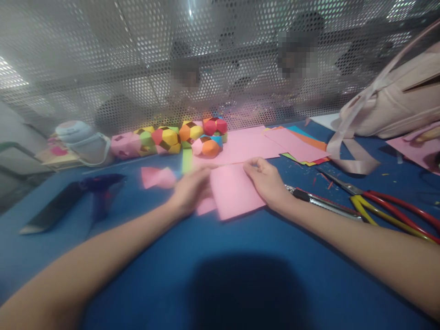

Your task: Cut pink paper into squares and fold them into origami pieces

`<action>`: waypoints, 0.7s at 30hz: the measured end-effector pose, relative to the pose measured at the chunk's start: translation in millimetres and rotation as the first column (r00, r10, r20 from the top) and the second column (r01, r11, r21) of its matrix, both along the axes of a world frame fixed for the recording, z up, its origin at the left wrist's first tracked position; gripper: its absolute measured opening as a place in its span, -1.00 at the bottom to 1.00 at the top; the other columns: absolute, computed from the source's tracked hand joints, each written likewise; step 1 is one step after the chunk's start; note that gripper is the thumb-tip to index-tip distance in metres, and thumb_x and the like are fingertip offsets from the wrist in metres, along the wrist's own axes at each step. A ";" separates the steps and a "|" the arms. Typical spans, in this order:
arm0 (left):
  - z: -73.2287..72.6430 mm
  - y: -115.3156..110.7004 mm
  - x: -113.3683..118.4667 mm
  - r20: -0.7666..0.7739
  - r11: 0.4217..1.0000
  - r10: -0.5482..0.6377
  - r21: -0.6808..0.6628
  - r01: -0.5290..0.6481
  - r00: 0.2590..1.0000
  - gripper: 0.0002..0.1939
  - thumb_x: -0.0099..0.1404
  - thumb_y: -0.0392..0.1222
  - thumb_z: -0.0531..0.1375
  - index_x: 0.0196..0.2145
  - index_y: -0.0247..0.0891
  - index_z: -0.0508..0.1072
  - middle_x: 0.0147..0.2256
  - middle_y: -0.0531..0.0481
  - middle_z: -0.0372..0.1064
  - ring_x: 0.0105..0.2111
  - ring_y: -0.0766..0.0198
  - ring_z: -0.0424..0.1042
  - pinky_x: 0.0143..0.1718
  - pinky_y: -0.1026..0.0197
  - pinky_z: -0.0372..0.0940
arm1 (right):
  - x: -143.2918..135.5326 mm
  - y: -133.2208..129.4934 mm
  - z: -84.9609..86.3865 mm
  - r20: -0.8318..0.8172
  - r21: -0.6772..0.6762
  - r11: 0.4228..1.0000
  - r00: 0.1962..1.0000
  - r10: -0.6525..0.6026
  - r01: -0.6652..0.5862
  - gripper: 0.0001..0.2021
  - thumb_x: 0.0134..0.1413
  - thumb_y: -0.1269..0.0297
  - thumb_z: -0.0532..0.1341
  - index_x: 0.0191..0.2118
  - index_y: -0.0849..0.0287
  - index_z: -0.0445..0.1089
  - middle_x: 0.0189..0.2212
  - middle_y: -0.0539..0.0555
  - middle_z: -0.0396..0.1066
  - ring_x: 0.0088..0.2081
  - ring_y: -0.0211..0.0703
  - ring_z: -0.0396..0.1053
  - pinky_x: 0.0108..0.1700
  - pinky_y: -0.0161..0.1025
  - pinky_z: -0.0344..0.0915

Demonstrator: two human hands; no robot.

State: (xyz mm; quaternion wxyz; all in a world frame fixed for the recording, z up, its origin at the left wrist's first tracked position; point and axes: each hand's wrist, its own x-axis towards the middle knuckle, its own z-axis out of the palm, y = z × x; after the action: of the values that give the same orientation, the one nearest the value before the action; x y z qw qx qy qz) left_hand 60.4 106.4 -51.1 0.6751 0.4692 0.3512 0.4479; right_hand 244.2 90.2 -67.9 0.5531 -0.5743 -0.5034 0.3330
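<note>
A pink sheet of paper [237, 192] is held up between my two hands above the blue table [165, 275]. My right hand [266, 181] pinches its right edge, thumb and fingers closed on it. At the paper's left edge is my left hand [192, 188], its fingers curled behind the sheet and partly hidden. Below that hand a smaller piece of pink paper [206, 207] shows. Farther left lies a folded pink and red paper piece [158, 177], blurred. Just behind my hands a large pink sheet [247, 142] lies flat.
Folded paper balls [168, 140] line the back, beside a white bottle [84, 142]. A glue gun [103, 188] lies left. Right are coloured sheets [299, 144], a utility knife [330, 206], scissors [378, 201] and a pale bag [395, 101]. Behind a perforated metal screen [144, 59] people show.
</note>
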 end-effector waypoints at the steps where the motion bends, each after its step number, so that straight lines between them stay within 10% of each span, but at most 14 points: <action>1: -0.4 0.0 0.0 -0.010 1.000 0.008 0.006 -0.007 1.000 -0.79 0.05 -0.16 0.30 -0.34 -0.28 0.46 -0.48 0.08 0.37 -0.49 0.37 0.37 -0.47 0.30 0.33 | 0.5 0.2 -0.5 0.009 0.006 1.000 1.000 -0.001 0.001 -0.80 -0.06 0.13 0.15 -0.42 0.18 0.32 -0.58 -0.05 0.29 -0.52 -0.24 0.19 -0.47 -0.28 0.06; 21: -2.3 2.4 -1.0 -0.029 0.999 -0.034 -0.011 0.034 0.999 -0.75 0.13 -0.09 0.28 -0.42 -0.32 0.34 -0.56 0.03 0.37 -0.61 0.33 0.40 -0.62 0.29 0.36 | 6.9 5.6 -8.6 0.014 0.082 0.993 0.996 -0.092 0.090 -0.75 -0.05 0.08 0.12 -0.47 0.18 0.33 -0.50 0.02 0.36 -0.40 -0.18 0.27 -0.32 -0.22 0.16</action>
State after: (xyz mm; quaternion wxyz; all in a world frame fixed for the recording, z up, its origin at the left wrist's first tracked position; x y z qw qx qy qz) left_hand 59.4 108.8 -53.3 0.6798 0.4783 0.3553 0.4276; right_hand 251.1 95.8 -76.5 0.5862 -0.5764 -0.4948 0.2815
